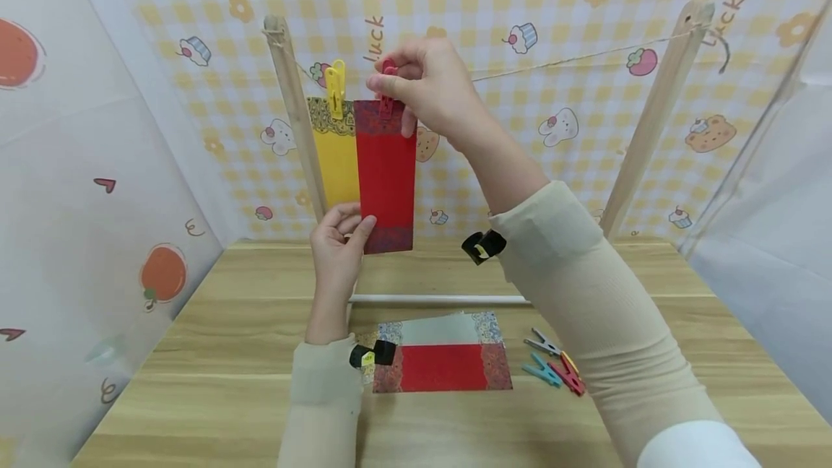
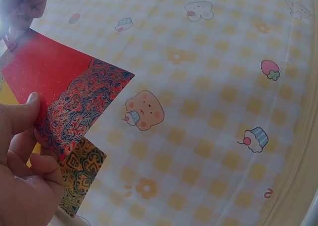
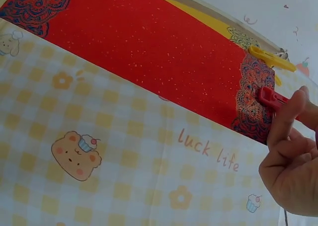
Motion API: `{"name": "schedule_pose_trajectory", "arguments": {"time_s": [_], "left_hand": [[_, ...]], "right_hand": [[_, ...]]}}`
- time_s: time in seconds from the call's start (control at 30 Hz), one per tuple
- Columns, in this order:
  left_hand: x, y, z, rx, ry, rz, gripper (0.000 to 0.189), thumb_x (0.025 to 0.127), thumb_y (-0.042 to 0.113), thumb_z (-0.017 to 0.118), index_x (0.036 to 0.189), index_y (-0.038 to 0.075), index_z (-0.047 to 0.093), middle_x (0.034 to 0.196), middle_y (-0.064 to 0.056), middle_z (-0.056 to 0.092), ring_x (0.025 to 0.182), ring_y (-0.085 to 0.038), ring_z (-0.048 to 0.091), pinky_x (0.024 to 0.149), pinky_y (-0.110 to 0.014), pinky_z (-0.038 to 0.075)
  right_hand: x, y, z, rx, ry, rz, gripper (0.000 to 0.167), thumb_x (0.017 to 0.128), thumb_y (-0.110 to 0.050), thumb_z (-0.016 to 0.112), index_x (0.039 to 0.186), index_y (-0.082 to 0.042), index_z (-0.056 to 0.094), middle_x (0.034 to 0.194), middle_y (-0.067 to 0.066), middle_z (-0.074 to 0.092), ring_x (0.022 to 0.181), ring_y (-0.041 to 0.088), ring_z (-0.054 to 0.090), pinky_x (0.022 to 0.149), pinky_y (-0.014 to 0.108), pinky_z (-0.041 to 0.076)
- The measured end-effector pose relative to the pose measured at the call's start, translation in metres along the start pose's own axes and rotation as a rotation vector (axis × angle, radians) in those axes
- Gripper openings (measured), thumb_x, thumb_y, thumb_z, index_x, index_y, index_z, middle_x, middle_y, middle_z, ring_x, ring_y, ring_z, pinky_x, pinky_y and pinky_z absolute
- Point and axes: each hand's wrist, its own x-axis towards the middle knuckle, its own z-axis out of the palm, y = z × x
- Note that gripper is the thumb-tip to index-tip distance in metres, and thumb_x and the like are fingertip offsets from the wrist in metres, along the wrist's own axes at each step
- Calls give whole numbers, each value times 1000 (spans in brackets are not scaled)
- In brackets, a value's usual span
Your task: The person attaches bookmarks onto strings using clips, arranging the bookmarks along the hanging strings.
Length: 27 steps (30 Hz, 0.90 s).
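A red card [image 1: 388,183] with patterned blue-and-red ends hangs upright in front of the string. My left hand [image 1: 336,248] pinches its lower left edge, with the thumb in front and the fingers behind. At the top, my right hand [image 1: 442,85] pinches a red clothespin [image 3: 271,98] that overlaps the card's patterned end. To the left, a yellow card [image 1: 336,168] hangs from a yellow clothespin [image 1: 335,92], partly hidden behind the red one. In the left wrist view, the patterned end [image 2: 82,171] of the yellow card shows below the red card.
A string [image 1: 572,60] runs between a left wooden post [image 1: 295,103] and a right wooden post [image 1: 656,125]. Flat on the table lie a red card [image 1: 442,368], a pale card [image 1: 438,329] and several loose clothespins [image 1: 542,370]. Behind them is a white rod [image 1: 442,300].
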Motion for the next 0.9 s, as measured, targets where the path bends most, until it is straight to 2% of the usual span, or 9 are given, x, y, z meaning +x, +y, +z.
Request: {"name": "schedule_pose_trajectory", "arguments": {"time_s": [0.17, 0.27, 0.37, 0.53, 0.7, 0.77, 0.9], "left_hand": [[1, -2, -1, 17, -16, -4, 18, 89, -2, 70, 105, -8, 63, 73, 23, 68, 64, 2, 59, 53, -14, 42], [1, -4, -2, 10, -33, -14, 18, 90, -2, 69, 106, -9, 63, 73, 21, 68, 59, 1, 58, 52, -15, 42], [0, -5, -3, 6, -41, -33, 17, 90, -1, 68, 106, -8, 64, 73, 20, 68, 53, -1, 54, 51, -15, 42], [-1, -3, -2, 13, -15, -61, 17, 90, -1, 69, 104, -9, 64, 72, 19, 68, 54, 1, 56, 50, -15, 41], [-3, 0, -2, 22, -9, -94, 19, 89, 0, 70, 104, -10, 65, 71, 20, 67, 64, 2, 60, 54, -15, 43], [-3, 1, -3, 35, -18, -107, 19, 89, 1, 70, 104, -9, 65, 71, 19, 67, 74, 2, 62, 58, -15, 44], [-5, 0, -5, 66, -45, -114, 18, 90, 3, 70, 105, -8, 66, 72, 19, 68, 84, -1, 61, 65, -16, 46]], "right_hand": [[-2, 0, -3, 52, -12, 61, 37, 93, -17, 70, 127, -5, 64, 112, 12, 72, 43, 17, 57, 55, 26, 54], [-5, 0, -6, 75, -12, 76, 41, 93, -18, 70, 132, -7, 62, 119, 10, 71, 47, 17, 60, 62, 26, 55], [-8, 1, -9, 81, -10, 66, 42, 94, -21, 69, 134, -10, 61, 122, 8, 71, 51, 15, 64, 67, 26, 55], [-14, 3, -15, 88, 7, 43, 38, 96, -21, 67, 132, -11, 62, 122, 6, 72, 56, 14, 67, 65, 25, 52], [-22, 2, -21, 119, 18, 20, 35, 96, -19, 67, 129, -10, 64, 124, 5, 71, 59, 16, 69, 71, 28, 53], [-26, 2, -23, 126, 26, 13, 33, 95, -18, 67, 128, -10, 65, 124, 5, 70, 60, 16, 69, 75, 31, 54], [-34, 4, -29, 147, 47, 4, 29, 95, -15, 67, 124, -9, 67, 122, 6, 71, 60, 14, 69, 79, 33, 52]]}}
